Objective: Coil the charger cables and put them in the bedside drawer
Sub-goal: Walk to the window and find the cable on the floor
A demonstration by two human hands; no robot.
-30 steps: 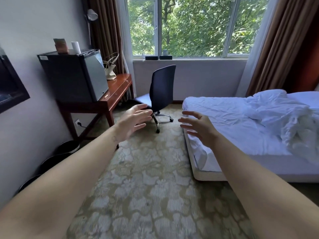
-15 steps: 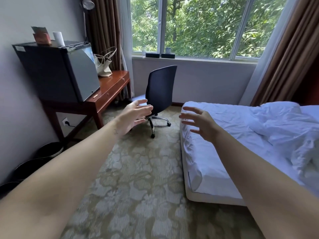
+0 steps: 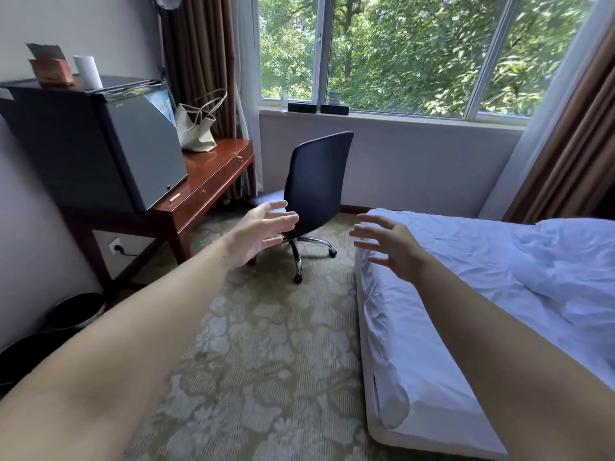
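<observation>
Hands: your left hand (image 3: pixel 263 232) and right hand (image 3: pixel 391 246), fingers spread, apart, holding nothing, raised near the foot corner of the bed (image 3: pixel 466 294). Task items: charger cables and bedside drawer, neither in view. Step, as judged: search, nothing coiled. Next: you locate the cables first.

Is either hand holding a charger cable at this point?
No: the left hand and the right hand are both held out in the air with fingers spread and nothing in them.
</observation>
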